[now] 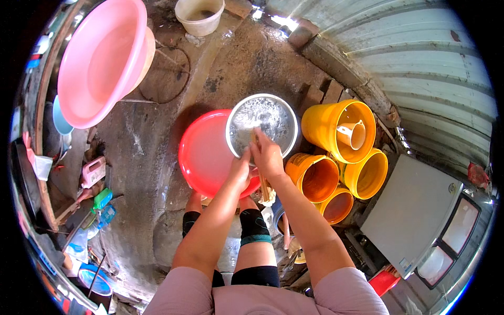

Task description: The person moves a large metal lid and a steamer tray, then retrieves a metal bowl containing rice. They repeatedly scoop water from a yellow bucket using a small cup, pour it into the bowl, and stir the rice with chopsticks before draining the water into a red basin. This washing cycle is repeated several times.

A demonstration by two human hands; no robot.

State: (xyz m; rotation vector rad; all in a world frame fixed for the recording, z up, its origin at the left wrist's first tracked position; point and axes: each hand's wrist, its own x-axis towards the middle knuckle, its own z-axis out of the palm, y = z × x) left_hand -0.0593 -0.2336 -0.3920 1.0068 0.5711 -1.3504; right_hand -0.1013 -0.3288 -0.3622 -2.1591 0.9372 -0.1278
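Note:
A round metal pan [271, 112] with a blotchy grey-and-white inside is tilted over the right side of a red plastic basin [204, 153]. My left hand [241, 169] grips the pan's near rim. In my right hand [267, 153] is a light wooden stick or handle [264, 191], its upper end at the pan; whether it is one piece or several I cannot tell. The right fingertips are over the pan's lower inside. The red basin stands before my knees and looks pale inside.
Yellow buckets [334, 122] stand at the right, one holding a pale jug [351, 134]. Beyond them is a white-topped appliance [411, 214]. A large pink basin [100, 59] is at the upper left, a whitish bucket [200, 17] at the top. Bottles [103, 199] lie at the left.

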